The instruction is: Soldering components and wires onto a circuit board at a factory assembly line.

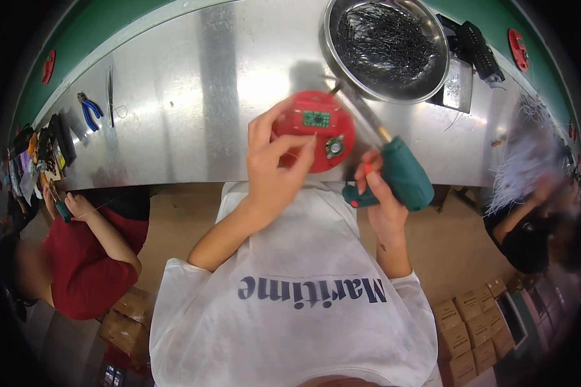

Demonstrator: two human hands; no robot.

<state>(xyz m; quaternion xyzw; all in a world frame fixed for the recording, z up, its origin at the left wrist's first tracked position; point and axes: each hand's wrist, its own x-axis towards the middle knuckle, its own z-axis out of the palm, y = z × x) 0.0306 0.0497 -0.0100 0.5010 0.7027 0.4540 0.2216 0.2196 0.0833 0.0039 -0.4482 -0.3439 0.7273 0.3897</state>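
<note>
Over the metal table [200,148], cannot discern the blurred tip of the green pistol-shaped tool [408,173], held in the right hand [386,198]. Left of it, partly hides the red disc [321,134] with the left hand [271,162], gripping it narrowly.

One large, readable dark word [312,294] runs upside down across the white shirt [290,342].

Left hand [272,164] holds a red disc [332,131], right hand [386,197] a green tool [407,174].
</note>
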